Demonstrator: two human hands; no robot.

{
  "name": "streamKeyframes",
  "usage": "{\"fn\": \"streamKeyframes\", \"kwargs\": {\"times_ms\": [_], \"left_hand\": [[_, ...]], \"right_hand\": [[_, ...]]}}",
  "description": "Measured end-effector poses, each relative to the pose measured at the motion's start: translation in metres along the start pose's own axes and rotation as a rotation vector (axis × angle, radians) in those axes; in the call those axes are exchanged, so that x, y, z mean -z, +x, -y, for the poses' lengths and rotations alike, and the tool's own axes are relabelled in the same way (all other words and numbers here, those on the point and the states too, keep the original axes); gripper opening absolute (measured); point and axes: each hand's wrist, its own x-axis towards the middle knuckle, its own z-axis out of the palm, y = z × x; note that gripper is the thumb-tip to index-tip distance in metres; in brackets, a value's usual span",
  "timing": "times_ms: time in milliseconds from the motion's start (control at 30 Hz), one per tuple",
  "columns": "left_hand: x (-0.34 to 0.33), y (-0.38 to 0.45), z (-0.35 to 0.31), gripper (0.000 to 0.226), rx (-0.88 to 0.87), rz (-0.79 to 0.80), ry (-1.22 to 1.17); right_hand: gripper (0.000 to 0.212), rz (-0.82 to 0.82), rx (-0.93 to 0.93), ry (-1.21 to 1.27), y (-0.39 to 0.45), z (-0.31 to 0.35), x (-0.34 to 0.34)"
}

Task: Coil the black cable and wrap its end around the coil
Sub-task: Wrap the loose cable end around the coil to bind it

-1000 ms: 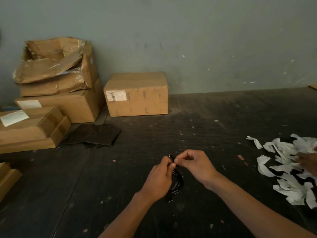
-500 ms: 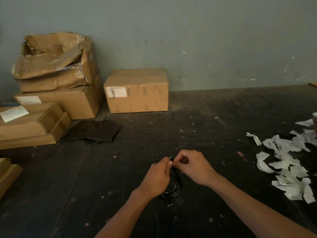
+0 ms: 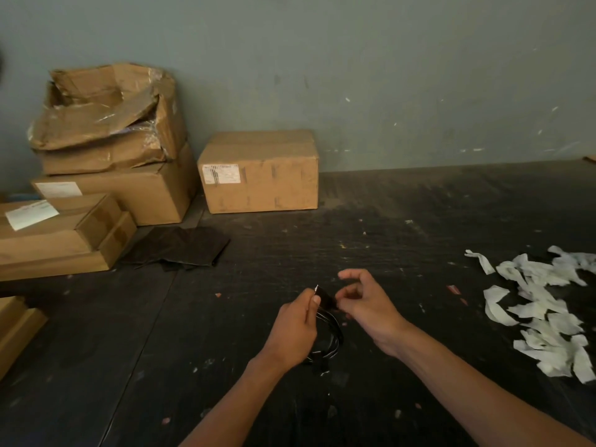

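The black cable (image 3: 332, 340) hangs as a small coil of several loops just above the dark table (image 3: 419, 221), low in the middle of the view. My left hand (image 3: 295, 329) grips the coil's left side, and much of the coil is hidden behind it. The cable's end, a short black plug with a metal tip (image 3: 323, 296), sticks up between the two hands. My right hand (image 3: 366, 303) pinches that end with thumb and middle finger, while the index finger is lifted off.
Cardboard boxes (image 3: 258, 171) stand along the back left by the wall, with more stacked at the left edge. A dark cloth (image 3: 180, 248) lies in front of them. Torn white paper strips (image 3: 545, 308) are scattered at the right.
My right hand's fingers have spread and the index finger has lifted from the cable end. The plug end now shows more clearly between the hands. The left hand keeps its hold.
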Motion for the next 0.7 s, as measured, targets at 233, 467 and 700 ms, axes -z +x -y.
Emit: {"fn": "streamKeyframes", "kwargs": {"times_ms": [233,467,700], "left_hand": [[0.001,-0.003,0.008,0.011,-0.078,-0.030,0.041],[0.004,0.003,0.014,0.009,0.103,-0.346,-0.093],[-0.008,0.004,0.000,0.012,-0.090,-0.355,-0.033]], "right_hand": [[0.009,0.124,-0.033,-0.123,-0.006,0.005,0.002],[0.012,0.065,-0.164,-0.017,-0.020,-0.011,-0.013],[0.017,0.026,-0.586,0.298,-0.019,-0.015,-0.042]]}}
